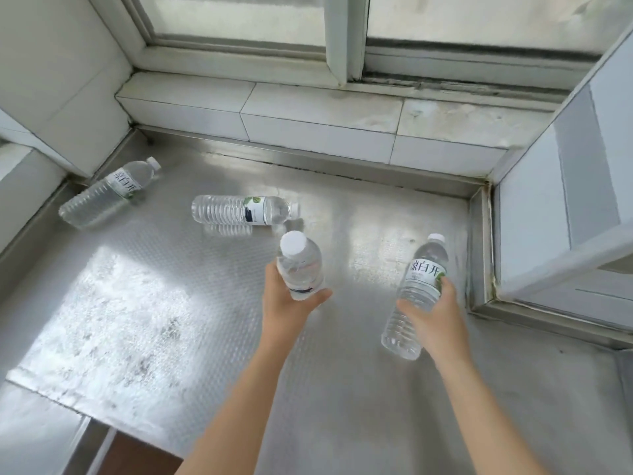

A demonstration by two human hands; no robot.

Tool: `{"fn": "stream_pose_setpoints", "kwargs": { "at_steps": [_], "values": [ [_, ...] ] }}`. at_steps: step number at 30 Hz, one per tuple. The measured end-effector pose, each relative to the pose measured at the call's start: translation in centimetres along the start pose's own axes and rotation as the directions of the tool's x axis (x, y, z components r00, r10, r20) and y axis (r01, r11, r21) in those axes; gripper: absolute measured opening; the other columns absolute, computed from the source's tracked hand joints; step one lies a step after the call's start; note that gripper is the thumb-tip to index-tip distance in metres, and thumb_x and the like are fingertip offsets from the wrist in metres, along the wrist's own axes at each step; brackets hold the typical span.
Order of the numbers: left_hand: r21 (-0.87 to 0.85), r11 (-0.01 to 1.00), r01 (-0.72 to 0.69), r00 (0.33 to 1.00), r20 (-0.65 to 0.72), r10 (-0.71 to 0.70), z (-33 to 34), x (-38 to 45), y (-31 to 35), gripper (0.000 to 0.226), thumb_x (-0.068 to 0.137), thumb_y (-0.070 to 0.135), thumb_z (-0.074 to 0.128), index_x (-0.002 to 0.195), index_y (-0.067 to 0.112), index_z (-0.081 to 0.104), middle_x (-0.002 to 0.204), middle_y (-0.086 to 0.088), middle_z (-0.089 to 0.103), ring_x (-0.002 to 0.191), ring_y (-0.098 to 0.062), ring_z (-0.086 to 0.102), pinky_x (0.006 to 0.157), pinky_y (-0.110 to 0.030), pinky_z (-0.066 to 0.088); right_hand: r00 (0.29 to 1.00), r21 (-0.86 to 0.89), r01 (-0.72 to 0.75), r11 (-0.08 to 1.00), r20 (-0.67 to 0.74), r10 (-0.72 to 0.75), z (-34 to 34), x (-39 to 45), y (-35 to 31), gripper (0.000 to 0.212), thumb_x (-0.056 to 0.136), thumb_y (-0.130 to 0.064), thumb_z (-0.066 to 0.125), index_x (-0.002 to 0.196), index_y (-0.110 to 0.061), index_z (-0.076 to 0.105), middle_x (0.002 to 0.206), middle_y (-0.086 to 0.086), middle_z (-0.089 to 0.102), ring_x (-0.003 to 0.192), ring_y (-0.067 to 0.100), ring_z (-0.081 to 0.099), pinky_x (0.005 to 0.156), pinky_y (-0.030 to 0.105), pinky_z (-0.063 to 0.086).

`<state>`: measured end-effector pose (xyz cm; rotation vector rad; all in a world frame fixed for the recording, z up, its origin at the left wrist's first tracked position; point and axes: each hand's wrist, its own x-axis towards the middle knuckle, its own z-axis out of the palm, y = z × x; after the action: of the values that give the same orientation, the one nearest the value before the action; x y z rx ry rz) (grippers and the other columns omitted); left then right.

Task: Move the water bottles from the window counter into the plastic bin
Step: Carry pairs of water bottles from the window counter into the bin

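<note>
Left hand (286, 301) gripped a small clear bottle (301, 265) round its lower body, cap toward the camera, held above the desk (205, 337). Right hand (433, 313) was wrapped round the waist of a taller labelled bottle (416, 296), fingers just below the label, the bottle tilted and apparently lifted off the surface.

Both looked full of water, so probably fairly heavy for their size, with thin ribbed walls that would give a little under a squeeze. The plastic seemed smooth and possibly slick; the ribbed midsection, where the hands already sat, looked the surest place to hold.

Two more bottles lay on their sides: one (239, 210) near the middle of the desk, just beyond the left hand, and another (106, 193) well apart, in the far left corner against the wall.

The desk was an embossed metal sheet, glaring with sunlight, on which a lying bottle could roll. A tiled ledge (308, 114) and a window frame (342, 36) stood behind it. The plastic bin was not in view.
</note>
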<state>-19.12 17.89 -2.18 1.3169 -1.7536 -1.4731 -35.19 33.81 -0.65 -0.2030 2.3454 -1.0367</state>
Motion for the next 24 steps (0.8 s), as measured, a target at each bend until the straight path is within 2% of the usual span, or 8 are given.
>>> {"fn": "stream_pose_setpoints", "kwargs": {
  "at_steps": [3, 7, 9, 11, 12, 15, 19, 24],
  "values": [
    [-0.033, 0.999, 0.022, 0.997, -0.077, -0.024, 0.7, 0.2, 0.4, 0.075, 0.060, 0.010, 0.094, 0.121, 0.018, 0.052, 0.116, -0.005, 0.065, 0.104, -0.017, 0.067, 0.087, -0.037, 0.058, 0.998, 0.057, -0.056, 0.997, -0.019, 0.057, 0.2, 1.9, 0.5, 0.080, 0.068, -0.036, 0.078, 0.134, -0.029, 0.032, 0.106, -0.003, 0.065, 0.084, 0.020, 0.066, 0.081, 0.047, 0.054],
    [-0.052, 0.997, 0.056, 0.990, -0.130, -0.062, 0.7, -0.2, 1.5, 0.067, 0.060, 0.008, 0.094, 0.114, 0.026, 0.058, 0.102, 0.009, 0.073, 0.095, -0.007, 0.070, 0.075, -0.018, 0.056, 0.996, 0.137, -0.072, 0.988, -0.041, 0.078, 0.1, 2.9, 0.8, 0.088, 0.054, -0.034, 0.083, 0.129, -0.034, 0.038, 0.097, -0.008, 0.067, 0.078, 0.016, 0.068, 0.077, 0.046, 0.056],
    [-0.070, 0.993, 0.097, 0.987, -0.124, -0.105, 0.6, -0.6, 2.2, 0.055, 0.061, 0.009, 0.093, 0.105, 0.026, 0.063, 0.094, 0.008, 0.075, 0.087, -0.009, 0.073, 0.069, -0.019, 0.054, 0.995, 0.215, -0.100, 0.971, -0.005, 0.104, -0.2, 3.6, 1.2, 0.092, 0.049, -0.030, 0.083, 0.131, -0.032, 0.041, 0.099, -0.005, 0.069, 0.081, 0.019, 0.070, 0.079, 0.047, 0.057],
    [-0.073, 0.987, 0.141, 0.986, -0.077, -0.146, 0.2, -1.0, 3.0, 0.050, 0.061, 0.010, 0.093, 0.102, 0.024, 0.067, 0.092, 0.004, 0.077, 0.084, -0.011, 0.073, 0.070, -0.025, 0.053, 0.992, 0.272, -0.122, 0.955, 0.040, 0.116, -0.6, 3.7, 1.4, 0.086, 0.050, -0.022, 0.084, 0.128, -0.029, 0.048, 0.097, -0.002, 0.071, 0.077, 0.018, 0.071, 0.072, 0.043, 0.059],
    [-0.066, 0.985, 0.157, 0.986, -0.041, -0.160, 0.0, -1.3, 3.6, 0.051, 0.060, 0.012, 0.094, 0.102, 0.024, 0.068, 0.091, 0.004, 0.077, 0.083, -0.010, 0.073, 0.070, -0.025, 0.052, 0.991, 0.313, -0.131, 0.941, 0.064, 0.117, -0.7, 3.6, 1.4, 0.078, 0.052, -0.016, 0.085, 0.123, -0.027, 0.052, 0.093, -0.001, 0.071, 0.071, 0.015, 0.072, 0.062, 0.036, 0.060],
    [-0.025, 0.983, 0.180, 0.982, 0.067, -0.178, -0.5, -2.3, 5.6, 0.064, 0.050, 0.022, 0.092, 0.107, 0.030, 0.064, 0.089, 0.009, 0.078, 0.078, -0.006, 0.074, 0.066, -0.020, 0.051, 0.987, 0.430, -0.148, 0.891, 0.120, 0.106, -1.1, 2.6, 1.1, 0.054, 0.061, -0.004, 0.084, 0.104, -0.028, 0.062, 0.082, -0.001, 0.072, 0.057, 0.006, 0.070, 0.041, 0.020, 0.051],
    [-0.013, 0.985, 0.174, 0.974, 0.153, -0.170, -1.1, -4.4, 8.0, 0.073, 0.050, 0.024, 0.091, 0.113, 0.038, 0.057, 0.088, 0.005, 0.079, 0.076, -0.011, 0.076, 0.065, -0.023, 0.052, 0.983, 0.513, -0.131, 0.849, 0.177, 0.045, -2.0, -0.3, -0.6, 0.060, 0.062, -0.002, 0.084, 0.073, -0.057, 0.063, 0.070, -0.010, 0.074, 0.061, 0.006, 0.071, 0.043, 0.019, 0.051],
    [-0.074, 0.978, 0.195, 0.964, 0.196, -0.178, -2.9, -7.1, 10.2, 0.077, 0.049, 0.025, 0.092, 0.117, 0.037, 0.058, 0.086, -0.001, 0.080, 0.075, -0.016, 0.077, 0.065, -0.031, 0.053, 0.985, 0.583, -0.019, 0.812, 0.149, -0.083, -3.9, -4.3, -2.3, 0.070, 0.057, -0.003, 0.086, 0.080, -0.064, 0.060, 0.080, -0.012, 0.073, 0.068, 0.007, 0.072, 0.048, 0.015, 0.052]
  ]
}}
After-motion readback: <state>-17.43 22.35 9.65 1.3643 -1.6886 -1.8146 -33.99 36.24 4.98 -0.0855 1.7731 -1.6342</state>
